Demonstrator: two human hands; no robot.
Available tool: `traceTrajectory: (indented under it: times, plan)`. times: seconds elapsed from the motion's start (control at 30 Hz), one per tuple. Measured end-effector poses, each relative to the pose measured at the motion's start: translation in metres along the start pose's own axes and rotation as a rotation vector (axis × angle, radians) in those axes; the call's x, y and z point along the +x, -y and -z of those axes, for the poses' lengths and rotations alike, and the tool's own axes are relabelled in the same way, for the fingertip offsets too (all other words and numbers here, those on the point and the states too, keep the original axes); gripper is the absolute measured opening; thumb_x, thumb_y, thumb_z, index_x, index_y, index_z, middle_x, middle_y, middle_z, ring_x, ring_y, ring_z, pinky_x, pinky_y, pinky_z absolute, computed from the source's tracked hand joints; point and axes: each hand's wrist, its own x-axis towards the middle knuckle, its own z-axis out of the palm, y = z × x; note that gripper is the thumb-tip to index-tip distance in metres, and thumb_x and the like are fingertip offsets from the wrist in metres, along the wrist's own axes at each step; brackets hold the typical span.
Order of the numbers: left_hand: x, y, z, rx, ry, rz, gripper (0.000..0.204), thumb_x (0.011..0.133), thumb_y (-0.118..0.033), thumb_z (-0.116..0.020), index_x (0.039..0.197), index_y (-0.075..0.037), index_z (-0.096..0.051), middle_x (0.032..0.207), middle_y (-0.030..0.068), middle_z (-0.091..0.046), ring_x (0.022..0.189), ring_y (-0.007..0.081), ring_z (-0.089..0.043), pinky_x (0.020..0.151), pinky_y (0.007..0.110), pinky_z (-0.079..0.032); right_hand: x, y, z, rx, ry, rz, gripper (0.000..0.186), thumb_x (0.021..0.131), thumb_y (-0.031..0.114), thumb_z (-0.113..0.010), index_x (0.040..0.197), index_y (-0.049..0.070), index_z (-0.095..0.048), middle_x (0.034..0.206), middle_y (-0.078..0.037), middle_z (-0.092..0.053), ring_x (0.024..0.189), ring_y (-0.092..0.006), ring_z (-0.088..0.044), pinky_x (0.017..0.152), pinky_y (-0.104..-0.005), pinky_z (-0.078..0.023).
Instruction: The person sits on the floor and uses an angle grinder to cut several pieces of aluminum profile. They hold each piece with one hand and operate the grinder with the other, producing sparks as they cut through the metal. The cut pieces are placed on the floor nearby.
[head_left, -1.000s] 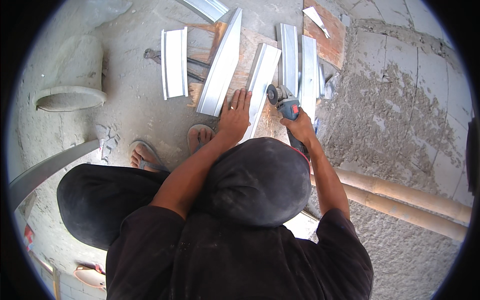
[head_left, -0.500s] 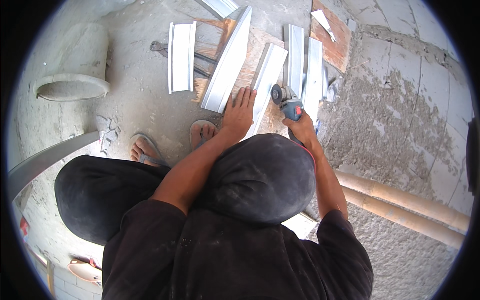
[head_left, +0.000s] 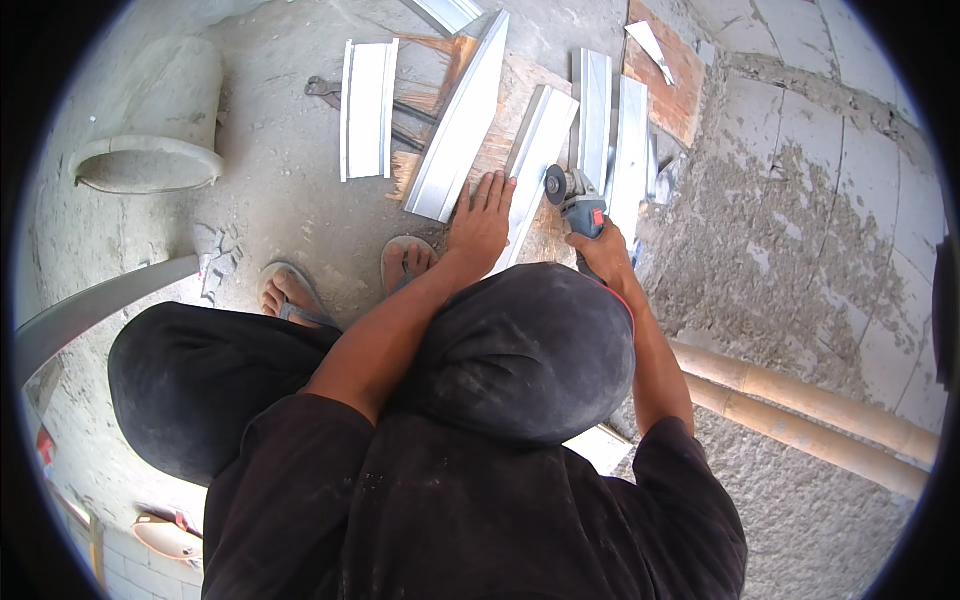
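My left hand [head_left: 481, 220] lies flat with its fingers stretched out, pressing on the near part of a silvery metal channel [head_left: 544, 128]. In my right hand [head_left: 606, 252] is an angle grinder [head_left: 584, 214], a grey-blue one with a red switch, gripped round its body. Its dark disc [head_left: 556, 185] stands upright close to the right edge of that channel; whether it touches the metal I cannot tell. Left of my left hand, a longer metal channel [head_left: 458, 125] with a slanted far end lies at an angle. My right knee hides the near end of the held channel.
More metal channel pieces [head_left: 369, 110] lie around, several to the right of the disc. Long-handled pliers or cutters [head_left: 325, 91] rest partly under them. A bucket [head_left: 150, 165] lies on its side at left. Bamboo poles [head_left: 800, 396] stretch along the right, and plywood [head_left: 668, 85] lies beyond.
The whole view has shifted very slightly. My hands, the grinder and the metal channels keep practically the same places relative to one another.
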Motion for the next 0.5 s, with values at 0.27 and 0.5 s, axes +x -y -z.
traceTrajectory:
  times: [0.27,0.5]
  plan:
    - [-0.002,0.001,-0.002,0.016,-0.014,-0.01,0.117,0.088,-0.047,-0.084,0.173,-0.003,-0.016,0.178,0.0168,-0.026,0.167,0.0305,-0.02,0.134,0.059,-0.014,0.005,0.003,-0.004,0.007,-0.034,0.02,0.073,0.076,0.037,-0.083,0.129,-0.01,-0.066,0.12,-0.028,-0.075,0.115,-0.0384,-0.073,0.101,-0.0432,-0.055]
    - [-0.001,0.0,-0.001,-0.002,0.014,-0.016,0.114,0.091,-0.045,-0.082,0.173,-0.002,-0.015,0.179,0.0178,-0.025,0.167,0.0315,-0.019,0.134,0.061,-0.011,0.021,0.003,-0.002,-0.017,-0.126,0.088,0.062,0.076,0.034,-0.084,0.119,-0.009,-0.071,0.103,-0.021,-0.077,0.093,-0.0299,-0.074,0.088,-0.0398,-0.058]
